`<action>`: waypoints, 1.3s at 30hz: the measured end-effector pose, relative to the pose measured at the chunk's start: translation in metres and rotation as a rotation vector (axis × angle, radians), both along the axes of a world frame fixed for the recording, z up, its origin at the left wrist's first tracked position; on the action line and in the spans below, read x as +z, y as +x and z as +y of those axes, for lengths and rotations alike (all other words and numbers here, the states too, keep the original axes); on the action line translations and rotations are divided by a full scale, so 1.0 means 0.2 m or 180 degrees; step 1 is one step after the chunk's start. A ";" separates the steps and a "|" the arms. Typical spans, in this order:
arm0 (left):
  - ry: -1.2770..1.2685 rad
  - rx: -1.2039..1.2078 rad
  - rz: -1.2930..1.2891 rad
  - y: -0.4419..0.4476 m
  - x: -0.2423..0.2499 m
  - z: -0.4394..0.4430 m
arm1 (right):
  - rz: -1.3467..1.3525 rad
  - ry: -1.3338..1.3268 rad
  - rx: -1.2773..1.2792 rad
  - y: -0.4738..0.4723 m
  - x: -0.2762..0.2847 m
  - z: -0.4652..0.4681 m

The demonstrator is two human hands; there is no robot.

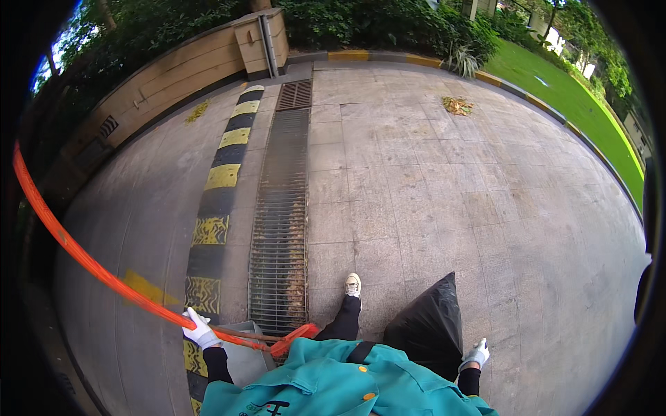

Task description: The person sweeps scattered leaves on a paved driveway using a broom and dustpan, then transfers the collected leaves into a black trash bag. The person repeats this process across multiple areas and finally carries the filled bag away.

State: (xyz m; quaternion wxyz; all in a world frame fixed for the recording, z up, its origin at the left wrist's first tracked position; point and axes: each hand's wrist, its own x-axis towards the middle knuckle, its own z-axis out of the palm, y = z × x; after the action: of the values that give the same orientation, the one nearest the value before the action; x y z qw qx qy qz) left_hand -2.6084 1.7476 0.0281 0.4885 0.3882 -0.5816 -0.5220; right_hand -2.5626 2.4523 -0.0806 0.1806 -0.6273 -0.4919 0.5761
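My left hand (201,328), in a white glove, is closed round a long orange handle (99,270) that curves away to the upper left. A second, brownish rod runs beside it to an orange plastic piece (292,338) near my waist. Below this hand is a grey dustpan-like container (244,359), partly hidden by my jacket. My right hand (475,355), also in a white glove, is at the lower right, shut on the edge of a black plastic bag (429,327) that hangs at my side.
A metal drain grate (278,249) runs ahead, with leaves under its bars. Left of it lies a black and yellow speed bump (223,177). Dry leaves (457,106) lie on the paving. A stone wall (177,67) stands at upper left; a painted kerb (536,101) borders the lawn.
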 end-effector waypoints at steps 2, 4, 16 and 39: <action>0.0093 0.0077 -0.0015 -0.32 -0.01 0.00 | 0.0152 0.0568 -0.0101 -0.34 0.08 -0.02; 0.0065 0.0149 -0.0208 -0.67 0.01 0.05 | 0.0271 0.0833 -0.0045 -0.75 0.16 0.01; 0.0357 -0.0911 0.0828 -2.50 0.10 0.27 | -0.0136 0.1433 0.0545 -2.55 0.22 0.25; 0.0470 0.0131 0.0070 -5.97 0.04 0.52 | -0.0177 0.0453 0.0436 -5.82 0.11 0.34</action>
State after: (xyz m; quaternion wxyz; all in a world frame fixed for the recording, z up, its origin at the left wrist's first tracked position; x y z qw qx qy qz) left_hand -3.8024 1.8507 0.0363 0.4755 0.4293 -0.5280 -0.5576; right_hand -3.7259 2.5200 -0.0589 0.1711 -0.5936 -0.5781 0.5331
